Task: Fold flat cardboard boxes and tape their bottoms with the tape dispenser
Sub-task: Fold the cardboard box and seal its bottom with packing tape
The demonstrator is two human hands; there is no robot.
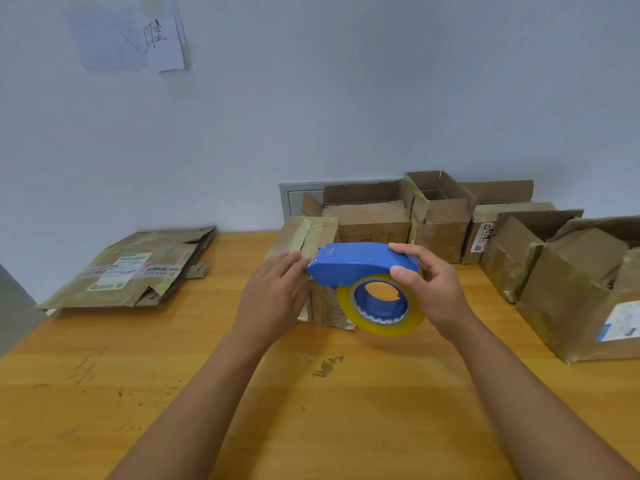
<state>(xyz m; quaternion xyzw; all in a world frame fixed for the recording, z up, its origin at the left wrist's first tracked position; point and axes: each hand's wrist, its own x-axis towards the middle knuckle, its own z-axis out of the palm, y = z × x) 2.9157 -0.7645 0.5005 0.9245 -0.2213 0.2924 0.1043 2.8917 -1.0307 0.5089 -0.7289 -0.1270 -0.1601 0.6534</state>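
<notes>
Table: our forearms come in over scuffed orange wood, dark smudge near the middle front.
Flat stack: flattened cardboard boxes far left on the table, shipping labels up, well apart from our hands.
Wall notes: papers stuck high on the wall, left.
Left hand: fingers straight, pressed flat against the left side of the box we're taping.
Box: upright at table centre, tape strips across its top; dispenser and both hands hide most of its front.
Tape dispenser: blue, nose touching the box's top edge just beside our left fingertips.
Tape roll: yellowish, on the dispenser hub.
Right hand: fingers over the dispenser's top, thumb on its near side, gripping it.
Folded boxes: open-topped row along the wall behind.
Big boxes: right edge, near our right wrist.
</notes>
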